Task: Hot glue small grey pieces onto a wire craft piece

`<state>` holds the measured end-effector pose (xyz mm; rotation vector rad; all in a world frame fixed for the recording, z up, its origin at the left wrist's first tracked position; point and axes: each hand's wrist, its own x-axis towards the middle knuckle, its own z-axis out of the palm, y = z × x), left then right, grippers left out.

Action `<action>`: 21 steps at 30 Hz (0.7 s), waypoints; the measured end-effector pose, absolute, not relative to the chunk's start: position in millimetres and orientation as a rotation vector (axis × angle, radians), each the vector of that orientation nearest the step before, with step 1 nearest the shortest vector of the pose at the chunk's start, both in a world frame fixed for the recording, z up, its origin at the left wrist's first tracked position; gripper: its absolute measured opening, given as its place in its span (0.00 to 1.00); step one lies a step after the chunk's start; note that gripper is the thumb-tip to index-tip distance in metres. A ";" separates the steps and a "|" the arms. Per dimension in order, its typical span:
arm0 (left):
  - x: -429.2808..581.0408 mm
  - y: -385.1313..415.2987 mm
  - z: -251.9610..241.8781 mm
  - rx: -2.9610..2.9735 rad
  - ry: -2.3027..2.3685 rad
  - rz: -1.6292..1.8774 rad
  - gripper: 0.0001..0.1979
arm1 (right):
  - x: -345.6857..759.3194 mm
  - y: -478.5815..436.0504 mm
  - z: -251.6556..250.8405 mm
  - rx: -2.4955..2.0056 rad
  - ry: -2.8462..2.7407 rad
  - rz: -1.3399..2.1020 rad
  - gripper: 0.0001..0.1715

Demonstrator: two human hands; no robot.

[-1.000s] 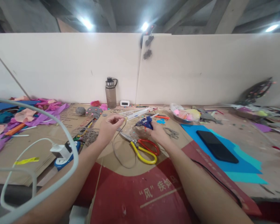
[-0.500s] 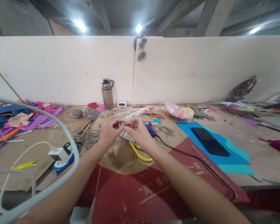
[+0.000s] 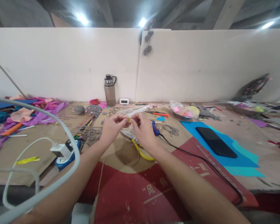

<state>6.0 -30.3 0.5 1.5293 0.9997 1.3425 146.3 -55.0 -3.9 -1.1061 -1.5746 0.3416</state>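
The right hand [image 3: 143, 130] has let go of the blue glue gun [image 3: 156, 128], which now lies just right of it, leaving both hands for close work. At centre frame, the left hand [image 3: 112, 127] pinches a small yellowish piece [image 3: 128, 119]; the right's narrowed fingertips meet it, their grip unclear.

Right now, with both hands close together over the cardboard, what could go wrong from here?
The small yellowish piece at the left hand's fingertips could slip and get lost among the scraps.

The blue glue gun lies close beside the right hand, so a sideways move might knock it; whether it is hot cannot be seen.

Its black cord runs alongside the right forearm, which might snag it and drag the gun.
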 end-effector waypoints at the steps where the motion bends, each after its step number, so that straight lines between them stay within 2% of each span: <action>1: 6.5 -30.2 0.3 1.510 0.989 1.339 0.14 | 147.4 -54.4 -5.2 -1.109 -1.594 0.305 0.03; 6: 8.9 -30.4 -1.1 1.464 0.948 1.335 0.17 | 151.9 -52.5 -7.9 -1.129 -1.633 0.233 0.06; 21: 12.2 -35.3 1.9 1.463 0.917 1.308 0.13 | 153.4 -59.4 -5.3 -1.244 -1.669 0.210 0.14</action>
